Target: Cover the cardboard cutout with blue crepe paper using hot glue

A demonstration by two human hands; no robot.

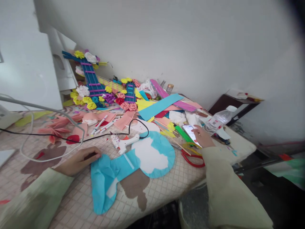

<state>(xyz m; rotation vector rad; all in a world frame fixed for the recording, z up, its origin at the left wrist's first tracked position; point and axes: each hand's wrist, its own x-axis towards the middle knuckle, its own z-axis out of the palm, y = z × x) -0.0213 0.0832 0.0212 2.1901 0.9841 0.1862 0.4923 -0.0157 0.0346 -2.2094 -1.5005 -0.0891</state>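
My left hand rests on the tabletop with its fingers curled, the fingertips touching the left edge of a light blue paper cutout. I cannot make out anything inside that hand. My right hand lies on a smartphone with a lit screen, a finger touching it. A white glue gun with a black cord sits just beyond the blue and white cutout.
Red scissors lie by my right wrist. Coloured paper strips, paper flowers, a blue stick ladder, markers, a green marker and a plastic bottle crowd the back. A dark side table stands at the right.
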